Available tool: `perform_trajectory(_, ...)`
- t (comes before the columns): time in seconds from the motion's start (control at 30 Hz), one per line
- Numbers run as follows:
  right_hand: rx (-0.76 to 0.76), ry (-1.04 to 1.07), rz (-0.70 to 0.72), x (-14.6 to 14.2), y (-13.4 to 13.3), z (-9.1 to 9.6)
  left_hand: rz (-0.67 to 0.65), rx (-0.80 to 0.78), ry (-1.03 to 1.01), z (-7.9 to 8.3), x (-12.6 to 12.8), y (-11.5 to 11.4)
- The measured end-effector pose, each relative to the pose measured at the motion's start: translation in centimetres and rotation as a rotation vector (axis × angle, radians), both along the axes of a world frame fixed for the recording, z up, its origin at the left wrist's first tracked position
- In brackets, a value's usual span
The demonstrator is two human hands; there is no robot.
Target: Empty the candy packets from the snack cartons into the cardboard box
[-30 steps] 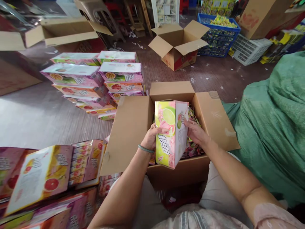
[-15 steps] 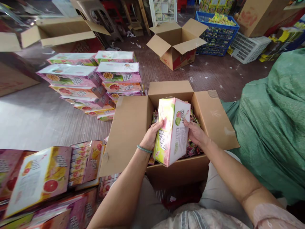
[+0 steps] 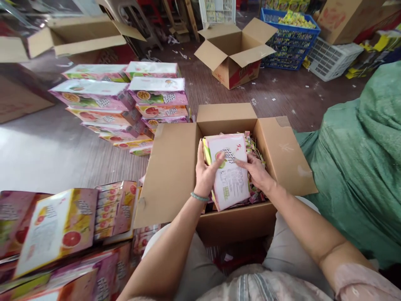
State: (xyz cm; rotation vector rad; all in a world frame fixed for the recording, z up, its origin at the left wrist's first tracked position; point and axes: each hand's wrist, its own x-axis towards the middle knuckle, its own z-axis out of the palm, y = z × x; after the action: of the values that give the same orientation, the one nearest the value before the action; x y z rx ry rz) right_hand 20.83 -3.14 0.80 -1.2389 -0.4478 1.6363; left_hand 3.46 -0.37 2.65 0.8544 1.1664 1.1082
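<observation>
Between my two hands is a printed snack box (image 3: 233, 184), its white face with green fruit and dark lettering turned up toward me. My left hand (image 3: 207, 173) grips its left side, thumb lying over the white face. At the right edge, my right hand (image 3: 255, 169) holds it with the thumb on top and fingers alongside. The box is over an open cardboard carton (image 3: 238, 225), inside which many small wrapped packets (image 3: 255, 150) show around it. Whether the box touches the packets, I cannot tell.
Stacked printed boxes (image 3: 94, 94) stand beyond the carton's left flap. More boxes (image 3: 53, 230) lie at lower left. Another open carton (image 3: 236, 54), a blue crate (image 3: 288, 46) and a white crate (image 3: 332, 58) are farther back. Green sheeting (image 3: 360, 159) bulges at the right.
The box has been turned and lowered, so its white face now points up and its green side is mostly hidden. My left thumb has moved onto the white face.
</observation>
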Motion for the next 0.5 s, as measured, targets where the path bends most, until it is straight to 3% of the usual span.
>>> perform_trajectory(0.1, -0.003, 0.024, 0.01, -0.1, 0.1, 0.3, 0.058, -0.063, -0.122, 0.4, 0.7, 0.4)
perform_trajectory(0.23, 0.012, 0.005, -0.038, -0.3, 0.0, 1.0, 0.103, -0.004, -0.143, 0.8, 1.3, 0.2)
perform_trajectory(0.43, 0.189, -0.45, -0.095, -1.1, -0.6, 0.8, 0.226, -0.007, -0.112, 1.1, 1.4, 0.0)
perform_trajectory(0.5, 0.243, -0.495, -0.087, -1.4, -0.8, 0.5, 0.258, 0.002, -0.074, 1.0, 1.2, 0.1)
